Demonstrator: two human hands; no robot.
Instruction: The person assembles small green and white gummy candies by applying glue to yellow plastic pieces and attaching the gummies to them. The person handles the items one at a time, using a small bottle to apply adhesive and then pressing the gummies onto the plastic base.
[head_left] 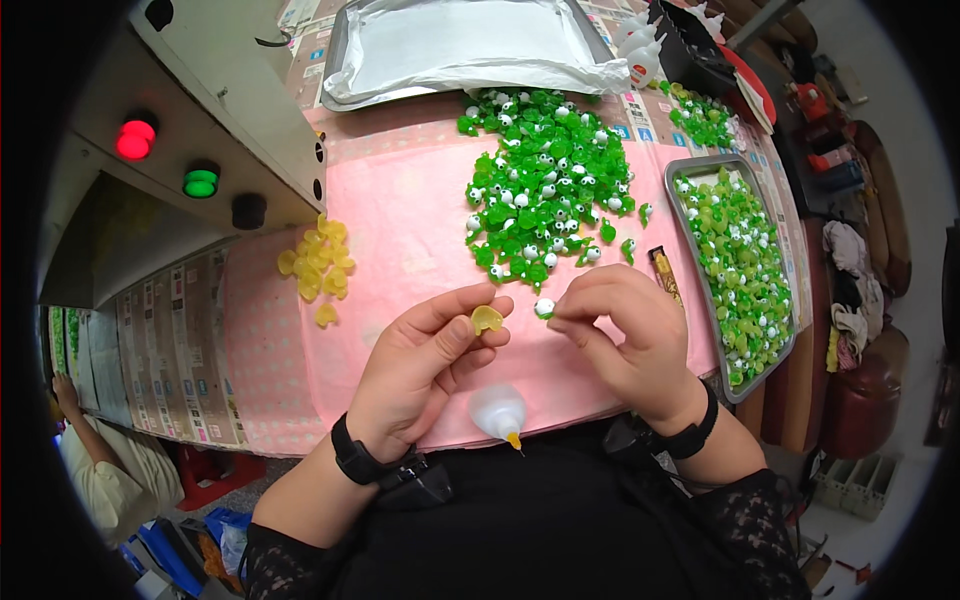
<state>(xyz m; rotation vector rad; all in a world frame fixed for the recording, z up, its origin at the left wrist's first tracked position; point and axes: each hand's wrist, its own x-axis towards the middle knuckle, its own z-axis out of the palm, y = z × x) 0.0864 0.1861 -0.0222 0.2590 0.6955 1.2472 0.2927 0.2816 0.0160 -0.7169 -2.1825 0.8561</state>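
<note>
Fingers and thumb of the left hand (412,348) pinch a translucent yellow cup-shaped piece (486,320); thumb and forefinger of the right hand (632,340) are closed on a small green-and-white figure (544,309). Both pieces are apart over the pink sheet (400,220), between the yellow-tipped squeeze bottle (497,411) and the green-and-white heap (548,190)

"What stands at the right of this workroom?"

"A plain off-white wall (900,210) rises beside a glossy maroon, rounded piece of furniture (868,402) and a pale ribbed box (855,486)."

"And at the left?"

"A red plastic stool (205,480) stands on a speckled grey floor (283,473), near a long table spread with printed brown-and-white paper (185,345)."

"The light?"

"Bright across the tabletop, with a round red lamp (135,140) glowing on a pale metal cabinet (250,90)."
</note>
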